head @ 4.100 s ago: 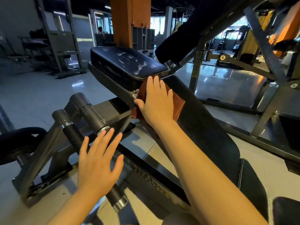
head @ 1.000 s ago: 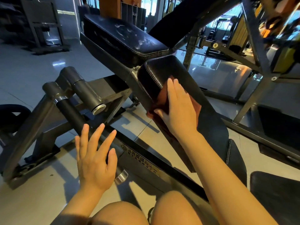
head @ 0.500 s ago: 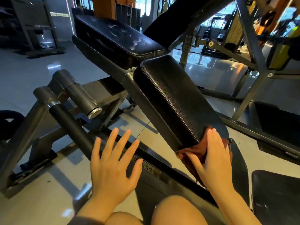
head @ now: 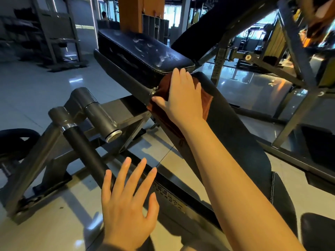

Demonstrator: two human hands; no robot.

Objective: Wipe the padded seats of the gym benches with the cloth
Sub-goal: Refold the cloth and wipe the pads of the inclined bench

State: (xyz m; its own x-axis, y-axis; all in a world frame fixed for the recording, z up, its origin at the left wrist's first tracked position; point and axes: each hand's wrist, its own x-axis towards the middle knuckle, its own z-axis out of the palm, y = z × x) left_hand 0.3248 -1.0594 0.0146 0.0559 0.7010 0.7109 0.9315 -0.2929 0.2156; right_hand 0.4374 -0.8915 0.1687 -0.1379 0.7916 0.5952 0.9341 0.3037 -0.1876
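Right now the cloth lies at the top of the sloped seat pad, pressed flat under the right hand. Its loose edge hangs beside the frame bolt and may snag. Below the pad, the left hand hovers spread, holding nothing.

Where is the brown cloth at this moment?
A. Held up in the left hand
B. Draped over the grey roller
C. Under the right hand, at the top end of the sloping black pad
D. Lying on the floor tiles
C: the right hand presses the brown cloth flat on the upper end of the sloping black pad, while the left hand hovers with nothing in it.
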